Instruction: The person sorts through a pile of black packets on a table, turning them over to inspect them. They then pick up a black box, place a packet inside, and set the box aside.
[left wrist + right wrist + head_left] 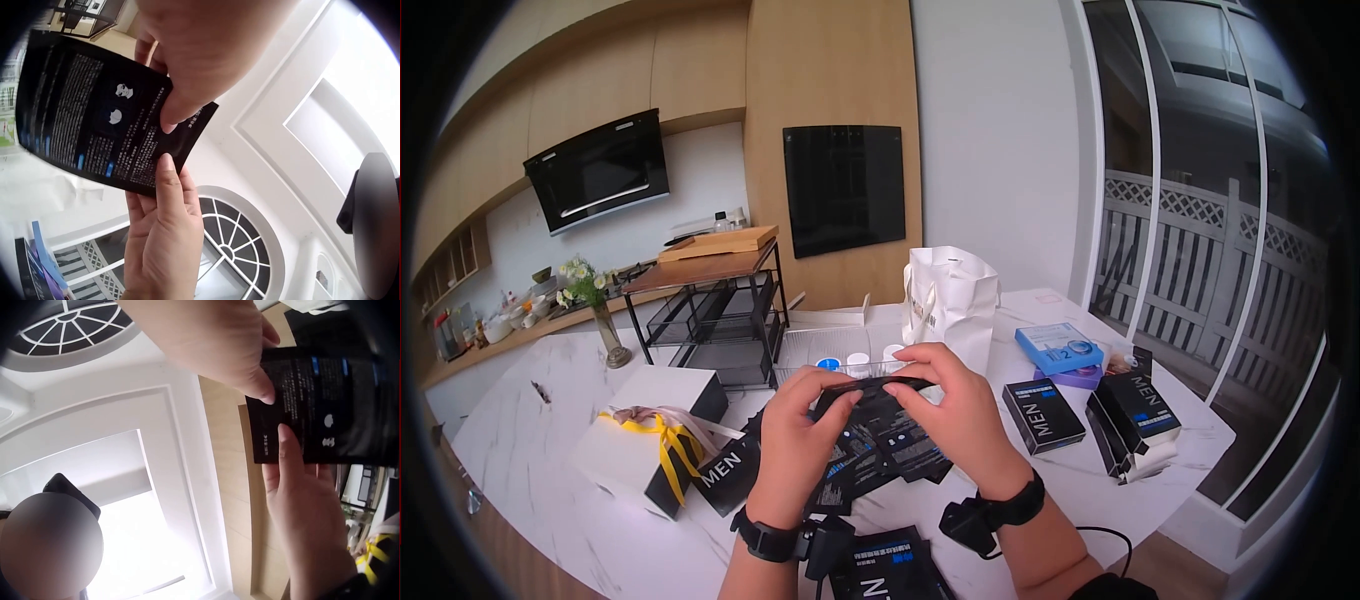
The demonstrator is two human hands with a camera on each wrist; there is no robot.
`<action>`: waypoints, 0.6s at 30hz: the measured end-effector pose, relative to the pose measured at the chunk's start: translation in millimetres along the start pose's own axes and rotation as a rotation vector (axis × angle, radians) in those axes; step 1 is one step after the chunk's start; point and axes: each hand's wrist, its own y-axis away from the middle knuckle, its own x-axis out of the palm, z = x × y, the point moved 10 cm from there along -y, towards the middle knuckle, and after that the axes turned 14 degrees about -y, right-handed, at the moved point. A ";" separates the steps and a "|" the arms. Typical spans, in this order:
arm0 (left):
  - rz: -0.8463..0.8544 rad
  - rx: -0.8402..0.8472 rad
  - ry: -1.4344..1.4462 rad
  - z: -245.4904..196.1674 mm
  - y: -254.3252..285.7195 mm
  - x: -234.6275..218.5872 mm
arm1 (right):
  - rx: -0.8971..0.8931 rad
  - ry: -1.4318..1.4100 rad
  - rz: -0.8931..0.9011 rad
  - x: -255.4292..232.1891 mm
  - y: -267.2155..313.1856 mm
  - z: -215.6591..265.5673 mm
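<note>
Both hands pinch the top edge of a black printed sachet (94, 112), held up over the table. My left hand (793, 425) has its thumb on the near face at one side. Close beside it, the thumb of my right hand (952, 412) presses the same edge, fingers behind. White text, blue marks and a small face drawing cover the sachet in both wrist views. More black sachets (855, 460) lie spread on the white table beneath the hands. A black box (888, 570) marked MEN is nearest me, and another MEN box (730, 475) lies left of the sachets.
To the left sit a white box (625, 430) with yellow ribbon and a flower vase (610, 340). Behind are a mesh drawer rack (720, 350) and a white paper bag (955, 310). Black boxes (1043, 415) and a blue box (1057, 347) stand on the right.
</note>
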 end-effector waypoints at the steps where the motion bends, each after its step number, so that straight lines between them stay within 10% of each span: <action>1: -0.028 0.082 -0.059 -6.6 -0.3 -2.7 | 0.004 0.002 0.003 -1.4 -0.1 -3.7; 7: -0.073 0.255 -0.288 -20.0 1.2 -7.1 | -0.184 0.462 0.143 12.8 1.3 3.9; 18: 0.019 0.246 -0.118 -24.2 3.2 -6.5 | -0.133 0.176 0.006 -0.2 2.4 14.2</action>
